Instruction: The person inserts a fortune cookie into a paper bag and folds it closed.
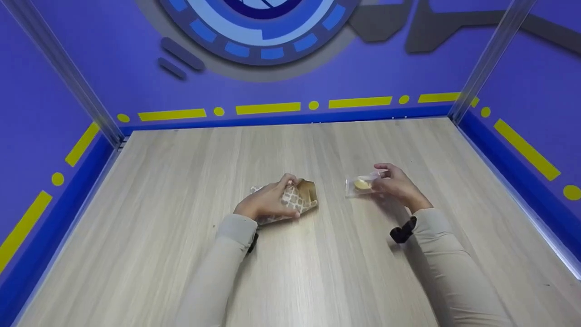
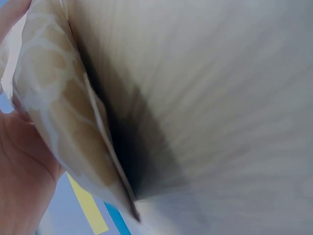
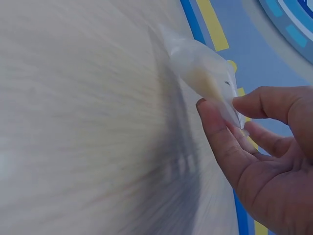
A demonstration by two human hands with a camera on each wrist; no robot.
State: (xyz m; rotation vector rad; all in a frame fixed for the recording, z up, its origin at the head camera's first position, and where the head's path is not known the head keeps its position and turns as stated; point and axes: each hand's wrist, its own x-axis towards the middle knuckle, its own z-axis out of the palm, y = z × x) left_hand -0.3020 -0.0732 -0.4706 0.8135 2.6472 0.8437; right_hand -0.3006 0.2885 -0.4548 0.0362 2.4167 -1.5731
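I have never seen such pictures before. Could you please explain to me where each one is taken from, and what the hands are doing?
There is no robot here: these are a person's bare hands. The wide picture comes from a camera on the head, looking forward and down. The other two come from cameras on the left and right wrists.

Below the hands is a table with a wood-grain top. The left hand grips a patterned bag, whose brown inside shows at the open end. The right hand pinches a clear packet with something yellowish inside; I cannot tell what.
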